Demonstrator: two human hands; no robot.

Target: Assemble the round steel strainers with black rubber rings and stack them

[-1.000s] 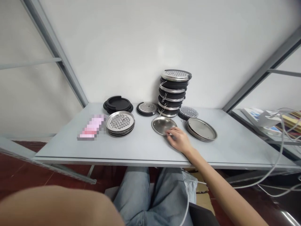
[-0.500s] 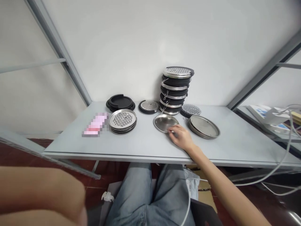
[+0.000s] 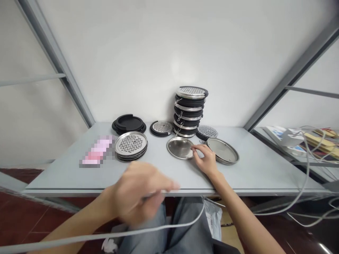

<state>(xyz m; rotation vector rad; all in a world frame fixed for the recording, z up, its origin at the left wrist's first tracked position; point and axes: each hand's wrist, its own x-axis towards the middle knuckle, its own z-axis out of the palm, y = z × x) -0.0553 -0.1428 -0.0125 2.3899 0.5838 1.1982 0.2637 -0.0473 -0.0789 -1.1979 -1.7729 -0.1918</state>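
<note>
A shallow metal dish (image 3: 179, 148) lies on the grey table, and my right hand (image 3: 204, 158) pinches its right rim with thumb and fingertips. My left hand (image 3: 144, 190) is blurred by motion above the table's front edge, fingers curled and pointing right; what it holds, if anything, cannot be made out. Just right of my right hand is a stack of plain metal discs (image 3: 222, 150). On the left stands a stack of perforated metal discs (image 3: 131, 144).
A tall stack of black and metal discs (image 3: 188, 114) stands near the wall. Black rings (image 3: 129, 123) sit at the back left, a perforated disc (image 3: 162, 127) beside them. A pink pixelated item (image 3: 97, 151) lies left. A white cable (image 3: 119, 234) crosses in front.
My left hand has come up from the lower left to the table's front edge. My right hand has shifted slightly along the dish's rim. The view has moved a little.
</note>
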